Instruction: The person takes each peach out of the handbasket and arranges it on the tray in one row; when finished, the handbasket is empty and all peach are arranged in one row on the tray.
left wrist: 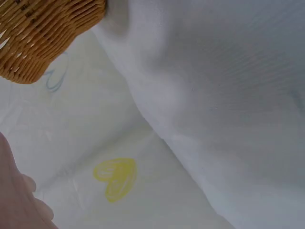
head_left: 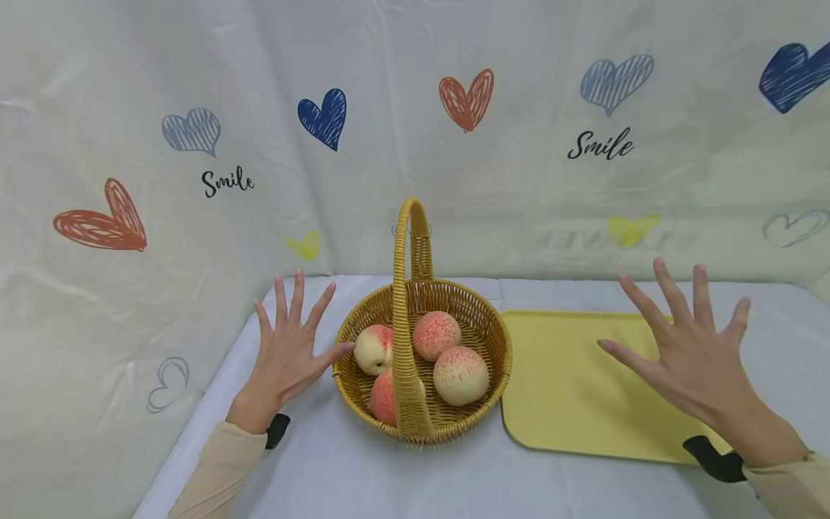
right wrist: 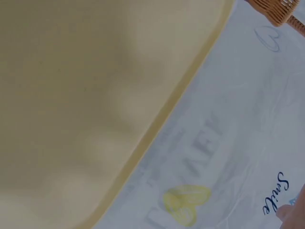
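A round wicker basket [head_left: 483,306] with a tall arched handle [head_left: 403,339] stands mid-table. Several peaches lie inside it: a pale one [head_left: 372,351] at the left, a red-speckled one [head_left: 437,335] at the back, another [head_left: 462,376] at the right, and one [head_left: 382,398] partly hidden behind the handle. My left hand [head_left: 285,357] is spread wide left of the basket, its thumb tip near the rim and nothing held. Over the yellow tray [head_left: 551,382], my right hand [head_left: 697,360] is likewise spread with fingers straight and holds nothing.
A white cloth [head_left: 363,476] covers the table. Behind and to the left hangs a pale curtain [head_left: 532,180] printed with hearts and lettering. The tray sits directly right of the basket, close to its rim. Both wrists wear black bands.
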Demonstrator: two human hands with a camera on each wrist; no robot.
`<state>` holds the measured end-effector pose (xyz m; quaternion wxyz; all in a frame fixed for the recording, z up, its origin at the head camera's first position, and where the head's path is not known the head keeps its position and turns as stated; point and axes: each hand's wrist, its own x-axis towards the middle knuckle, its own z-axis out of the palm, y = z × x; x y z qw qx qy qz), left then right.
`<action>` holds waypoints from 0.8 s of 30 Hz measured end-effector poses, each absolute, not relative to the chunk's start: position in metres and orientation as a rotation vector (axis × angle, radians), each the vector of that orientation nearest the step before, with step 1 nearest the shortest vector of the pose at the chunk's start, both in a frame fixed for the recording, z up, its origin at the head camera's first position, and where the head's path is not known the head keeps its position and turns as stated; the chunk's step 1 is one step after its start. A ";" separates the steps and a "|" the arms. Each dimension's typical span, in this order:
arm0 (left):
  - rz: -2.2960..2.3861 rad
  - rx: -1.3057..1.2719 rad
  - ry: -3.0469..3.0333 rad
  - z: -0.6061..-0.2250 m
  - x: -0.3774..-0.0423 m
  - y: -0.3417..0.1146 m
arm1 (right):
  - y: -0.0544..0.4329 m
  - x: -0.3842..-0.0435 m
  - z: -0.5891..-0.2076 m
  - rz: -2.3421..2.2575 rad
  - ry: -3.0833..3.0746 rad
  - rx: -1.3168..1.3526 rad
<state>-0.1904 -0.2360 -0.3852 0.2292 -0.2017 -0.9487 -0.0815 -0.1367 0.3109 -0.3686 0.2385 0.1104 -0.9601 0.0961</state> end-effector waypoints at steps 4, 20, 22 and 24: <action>-0.237 -0.544 -2.622 -0.385 -0.189 -0.236 | 0.308 -0.137 -0.367 0.270 -2.627 0.308; -1.422 -0.628 -2.702 -0.371 -0.172 -0.221 | 0.217 -0.144 -0.340 0.588 -2.524 0.883; -1.509 -0.627 -2.712 -0.372 -0.173 -0.220 | 0.199 -0.143 -0.336 0.575 -2.540 1.027; -1.564 -0.624 -2.728 -0.374 -0.175 -0.219 | 0.182 -0.143 -0.331 0.540 -2.569 1.132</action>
